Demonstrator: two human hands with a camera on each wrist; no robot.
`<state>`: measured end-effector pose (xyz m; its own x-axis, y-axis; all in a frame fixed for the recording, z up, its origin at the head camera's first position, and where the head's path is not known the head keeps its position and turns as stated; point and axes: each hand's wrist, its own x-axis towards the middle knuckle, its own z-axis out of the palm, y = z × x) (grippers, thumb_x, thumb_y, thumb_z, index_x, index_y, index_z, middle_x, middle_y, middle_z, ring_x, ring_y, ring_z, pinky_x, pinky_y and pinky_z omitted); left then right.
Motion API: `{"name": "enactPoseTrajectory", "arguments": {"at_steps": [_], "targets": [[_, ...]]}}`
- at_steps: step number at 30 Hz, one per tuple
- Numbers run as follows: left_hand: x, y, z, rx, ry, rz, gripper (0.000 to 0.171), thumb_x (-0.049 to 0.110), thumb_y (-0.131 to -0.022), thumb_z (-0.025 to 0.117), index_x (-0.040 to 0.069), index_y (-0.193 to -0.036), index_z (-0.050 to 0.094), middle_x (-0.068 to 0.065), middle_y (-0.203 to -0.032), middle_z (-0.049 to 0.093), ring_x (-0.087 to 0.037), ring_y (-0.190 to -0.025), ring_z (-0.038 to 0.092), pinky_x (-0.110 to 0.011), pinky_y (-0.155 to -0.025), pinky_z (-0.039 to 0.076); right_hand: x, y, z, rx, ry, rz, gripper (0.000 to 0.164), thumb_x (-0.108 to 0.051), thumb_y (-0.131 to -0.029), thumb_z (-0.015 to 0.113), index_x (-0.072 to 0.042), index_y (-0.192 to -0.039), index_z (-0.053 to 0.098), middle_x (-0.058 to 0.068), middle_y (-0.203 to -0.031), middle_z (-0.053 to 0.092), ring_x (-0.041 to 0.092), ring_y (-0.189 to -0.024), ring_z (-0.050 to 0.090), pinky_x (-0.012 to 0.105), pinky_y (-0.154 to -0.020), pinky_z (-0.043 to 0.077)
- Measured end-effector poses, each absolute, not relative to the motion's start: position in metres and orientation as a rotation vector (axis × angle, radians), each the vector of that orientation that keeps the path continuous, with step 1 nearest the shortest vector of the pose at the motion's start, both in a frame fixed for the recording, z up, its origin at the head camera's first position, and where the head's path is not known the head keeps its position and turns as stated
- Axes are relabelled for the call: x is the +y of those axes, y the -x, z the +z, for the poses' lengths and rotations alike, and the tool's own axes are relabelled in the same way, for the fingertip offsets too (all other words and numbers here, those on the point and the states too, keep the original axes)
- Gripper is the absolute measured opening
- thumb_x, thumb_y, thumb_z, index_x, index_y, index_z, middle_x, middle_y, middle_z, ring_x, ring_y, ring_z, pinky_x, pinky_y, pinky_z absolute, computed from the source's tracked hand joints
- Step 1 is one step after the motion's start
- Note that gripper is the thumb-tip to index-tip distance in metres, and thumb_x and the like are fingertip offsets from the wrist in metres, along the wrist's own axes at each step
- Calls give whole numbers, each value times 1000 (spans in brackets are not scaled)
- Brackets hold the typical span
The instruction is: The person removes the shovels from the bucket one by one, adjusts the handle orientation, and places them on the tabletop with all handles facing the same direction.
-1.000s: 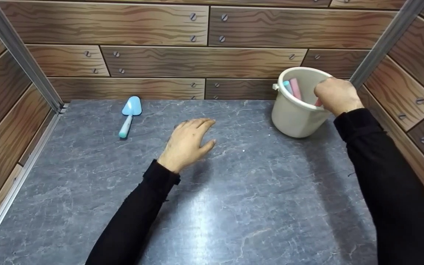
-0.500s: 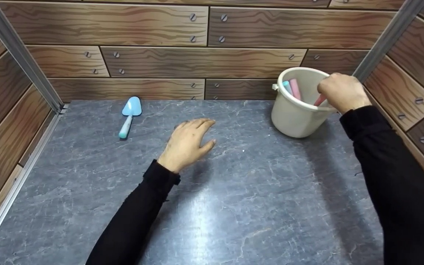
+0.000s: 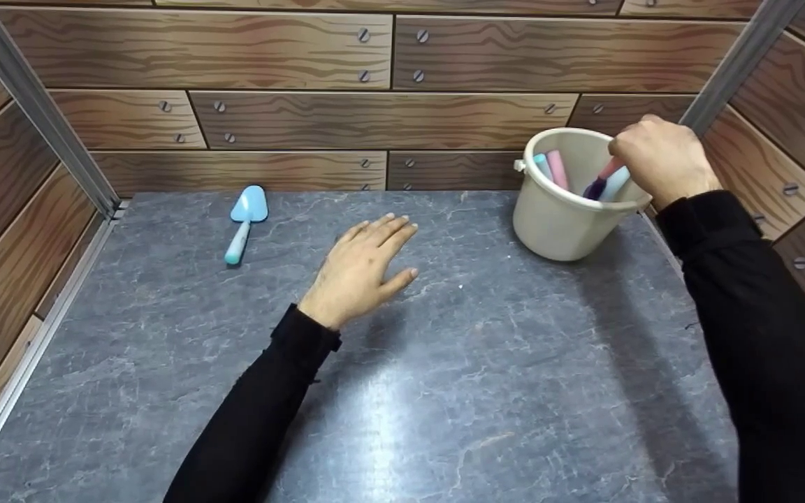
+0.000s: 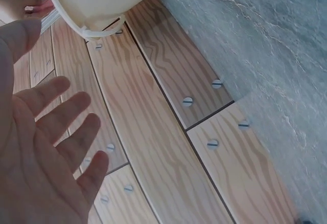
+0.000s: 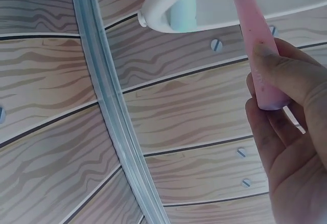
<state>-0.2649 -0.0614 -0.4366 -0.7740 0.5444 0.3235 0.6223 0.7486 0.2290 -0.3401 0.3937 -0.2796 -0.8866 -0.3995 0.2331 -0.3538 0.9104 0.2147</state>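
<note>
My right hand (image 3: 666, 157) is over the right rim of a cream bucket (image 3: 556, 227). Thumb and fingers pinch the end of a pink handle (image 5: 253, 35) that slants down into the bucket. Its purple neck (image 3: 595, 188) shows inside the rim; the tool's lower end is hidden. Also standing in the bucket are a pink handle (image 3: 557, 170), a teal-ended one (image 3: 541, 163) and a pale blue one (image 3: 615, 183). My left hand (image 3: 360, 269) hovers above the middle of the table, fingers spread, holding nothing.
A blue hand trowel (image 3: 249, 204) with a pale, teal-ended handle lies at the back left of the grey marbled table (image 3: 486, 391). Wood-print panels (image 3: 291, 119) with metal corner posts wall the table at back and sides. The bucket stands near the back right corner.
My right hand has risen and shifted right, drawing the pink-handled tool upward so its purple neck shows. The pale blue handle beside it has come into view. My left fingers have spread slightly.
</note>
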Motion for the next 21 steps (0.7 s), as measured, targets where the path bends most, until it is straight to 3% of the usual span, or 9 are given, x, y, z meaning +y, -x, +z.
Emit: {"name": "enactPoseTrajectory", "arguments": {"at_steps": [6, 21], "targets": [[-60, 265, -437, -2645, 948, -435, 76, 54, -121, 61, 15, -183, 42, -7, -190, 46, -31, -180, 40, -56, -152, 27, 391, 338, -276, -2771, -540, -242, 23, -9, -93, 77, -2, -110, 91, 29, -113, 85, 56, -106, 70, 83, -86, 63], [-60, 266, -437, -2616, 956, -417, 75, 54, -121, 61, 15, -182, 44, -6, -189, 48, -31, -179, 42, -56, -152, 29, 385, 334, -270, -2719, -519, -244, 25, 4, -93, 80, -1, -115, 90, 30, -119, 83, 54, -110, 69, 79, -87, 67]]}}
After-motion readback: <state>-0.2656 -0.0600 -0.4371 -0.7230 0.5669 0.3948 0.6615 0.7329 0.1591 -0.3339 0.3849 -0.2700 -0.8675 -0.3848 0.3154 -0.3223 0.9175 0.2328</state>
